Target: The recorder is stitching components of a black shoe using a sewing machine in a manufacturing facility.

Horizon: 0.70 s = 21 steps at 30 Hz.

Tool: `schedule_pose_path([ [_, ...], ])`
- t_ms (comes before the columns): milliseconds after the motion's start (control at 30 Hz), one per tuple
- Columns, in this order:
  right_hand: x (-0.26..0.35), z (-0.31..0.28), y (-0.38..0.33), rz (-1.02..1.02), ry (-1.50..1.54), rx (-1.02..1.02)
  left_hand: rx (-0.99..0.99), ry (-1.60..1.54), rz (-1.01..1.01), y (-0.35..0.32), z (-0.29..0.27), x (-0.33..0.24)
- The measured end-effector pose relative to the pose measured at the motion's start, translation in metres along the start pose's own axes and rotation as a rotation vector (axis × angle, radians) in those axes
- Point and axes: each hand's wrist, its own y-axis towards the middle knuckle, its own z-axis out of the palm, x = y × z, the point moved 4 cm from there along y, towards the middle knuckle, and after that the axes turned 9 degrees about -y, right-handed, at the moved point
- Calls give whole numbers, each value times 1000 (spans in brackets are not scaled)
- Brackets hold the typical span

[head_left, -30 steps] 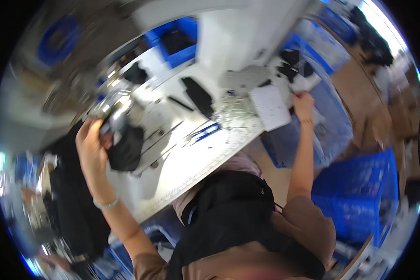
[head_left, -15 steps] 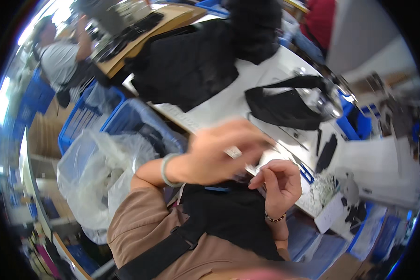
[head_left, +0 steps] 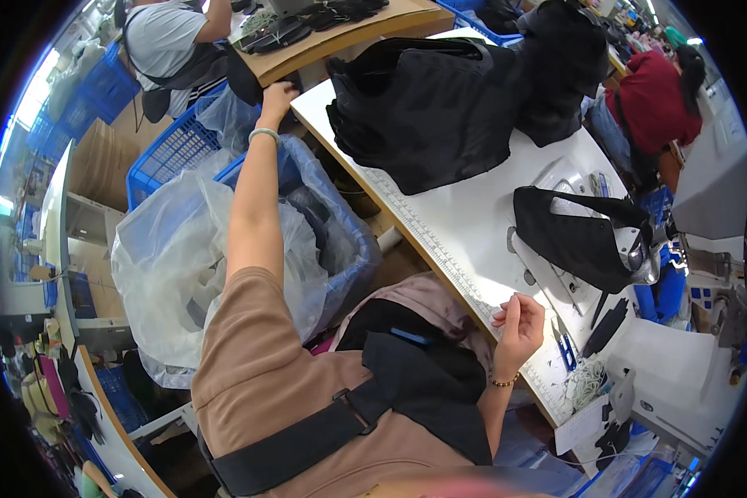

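Observation:
My left arm is stretched far forward over the bins. At its end, my left hand [head_left: 279, 98] is curled beside the corner of a brown-topped table [head_left: 332, 37]; what its fingers hold, if anything, is hidden. My right hand [head_left: 519, 325] hovers by the near edge of the white worktable [head_left: 465, 220], thumb pressed to the bent fingers, and no held object can be made out. Just right of it lie blue-handled snips [head_left: 566, 353]. A black sewn fabric piece [head_left: 577, 236] rests beyond, by the machine's metal parts. Stacked black fabric pieces [head_left: 440, 116] cover the table's far part.
Below my left arm stand a blue basket [head_left: 162, 162] and a blue bin [head_left: 353, 249] lined with clear plastic. A tangle of white thread [head_left: 585, 383] sits at the table's near right. One co-worker [head_left: 170, 50] is at the far left, another in red [head_left: 651, 104] at the far right.
My left hand has swung from beside my right hand out to the far left, and the arm is now extended. My right hand stays near the table edge. The view has shifted.

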Motion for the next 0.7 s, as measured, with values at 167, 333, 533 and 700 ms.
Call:
schedule_pose_path([
  [167, -7, -11, -3, -13, -40, -97, 229, -150, -176, 14, -3, -5],
  [333, -7, -29, -1, 39, 70, -194, -527, -491, 137, 4, -104, -160],
  [533, 14, -77, 22, -132, 164, -425, -427, -999, 645, -118, -127, -365],
  [700, 24, -94, 33, -182, 151, -434, 325, -817, 726, -188, -39, -499],
])
